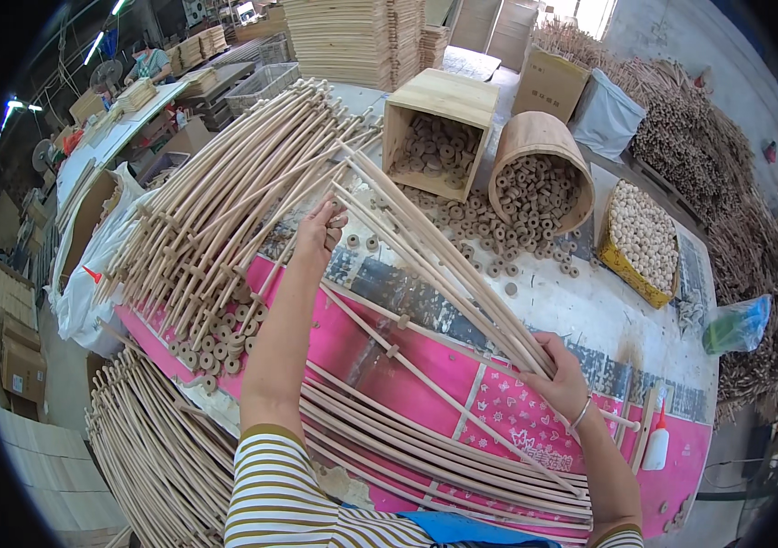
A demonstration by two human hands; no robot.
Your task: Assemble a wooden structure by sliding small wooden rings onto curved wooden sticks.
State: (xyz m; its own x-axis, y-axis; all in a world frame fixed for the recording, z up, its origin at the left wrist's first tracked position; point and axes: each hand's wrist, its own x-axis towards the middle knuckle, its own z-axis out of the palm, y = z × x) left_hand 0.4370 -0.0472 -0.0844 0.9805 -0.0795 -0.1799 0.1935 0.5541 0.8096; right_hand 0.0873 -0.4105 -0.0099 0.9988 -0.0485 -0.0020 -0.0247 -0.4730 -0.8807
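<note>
My right hand (561, 376) is wrapped round the near ends of a small bundle of pale wooden rods (462, 283). The bundle slants up and away to the left across the table. My left hand (320, 230) is close to the far ends of those rods, its fingers curled together; what they hold, if anything, is too small to make out. Left of that hand lies a big heap of wooden rods (224, 173), many with small round wooden rings on them. Loose wooden rings (224, 342) lie beneath the heap's near end.
Wooden rings spill from a wooden box (444, 89) and a wooden bucket (535, 132). A yellow tray (631, 274) holds pale wooden balls. More rods (407, 416) lie on the pink cover, near a white glue bottle (656, 445). A co-worker (149, 62) sits far left.
</note>
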